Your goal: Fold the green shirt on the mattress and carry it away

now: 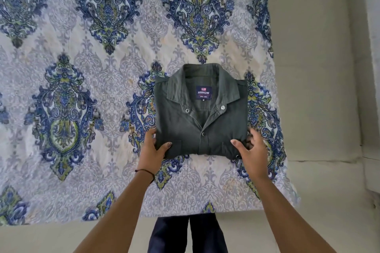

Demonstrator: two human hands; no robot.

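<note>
Spreading across most of the view is the mattress (115, 201), dressed in a soft, faintly wrinkled printed sheet (61, 150) with blue-and-green teardrop medallions on a pale grey damask ground. A pale, smooth floor (320, 191) is showing along its right and near edges. The dark green woven shirt (181, 129) is lying flat on the sheet toward the mattress's near right side, folded into a neat rectangle with its collar spread open at the far edge. The left hand (151, 154) is pinching the shirt's near left corner, thumb on top and fingers tucked beneath. The right hand (251, 154) is doing likewise at the near right corner, its grip curling round the folded edge. A navy rectangular neck label (203, 92) is sitting inside the collar, above round metal snap buttons (187, 110).
</note>
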